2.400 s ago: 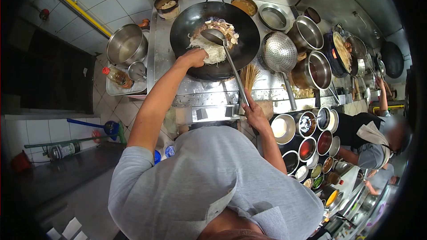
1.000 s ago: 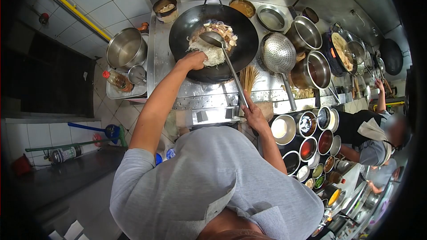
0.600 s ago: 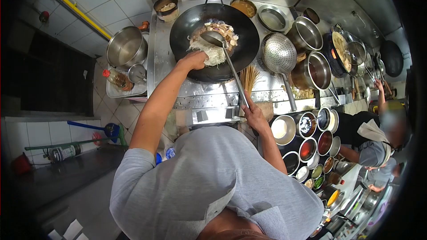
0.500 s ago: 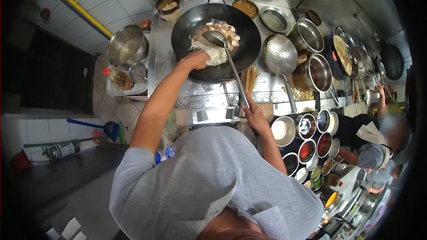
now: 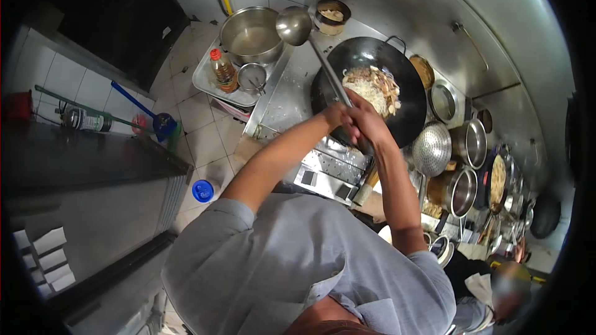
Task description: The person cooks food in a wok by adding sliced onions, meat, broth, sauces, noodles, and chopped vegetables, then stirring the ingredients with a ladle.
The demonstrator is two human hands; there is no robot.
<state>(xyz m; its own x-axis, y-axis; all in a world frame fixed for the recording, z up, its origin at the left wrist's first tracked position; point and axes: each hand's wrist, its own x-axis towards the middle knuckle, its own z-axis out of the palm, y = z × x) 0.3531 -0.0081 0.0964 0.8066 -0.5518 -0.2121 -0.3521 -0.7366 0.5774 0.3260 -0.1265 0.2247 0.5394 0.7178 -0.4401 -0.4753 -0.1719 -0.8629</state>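
A ladle [image 5: 293,25] extends up and left across the stove. Its bowl hangs beside the steel pot, outside the wok. My right hand [image 5: 367,119] is closed around the ladle's handle, above the near side of the wok. My left hand [image 5: 337,115] is right against the right hand by the handle. Its fingers are mostly hidden, so I cannot tell whether it grips anything. The black wok [image 5: 410,77] sits on the stove, and pale thin noodles [image 5: 367,94] lie in it with browned sliced pieces [image 5: 388,84] on their right.
To the left, a tray [image 5: 205,80] bears a large steel pot [image 5: 251,34], an oil bottle [image 5: 223,71] and a small strainer [image 5: 252,77]. Right of the wok are a perforated skimmer [image 5: 433,149] and several pots. Another person [image 5: 490,291] is at the lower right.
The ladle has swung out of the wok to the left, its bowl now near the steel pot. My left hand has left the noodles and met my right hand. The view has turned leftward.
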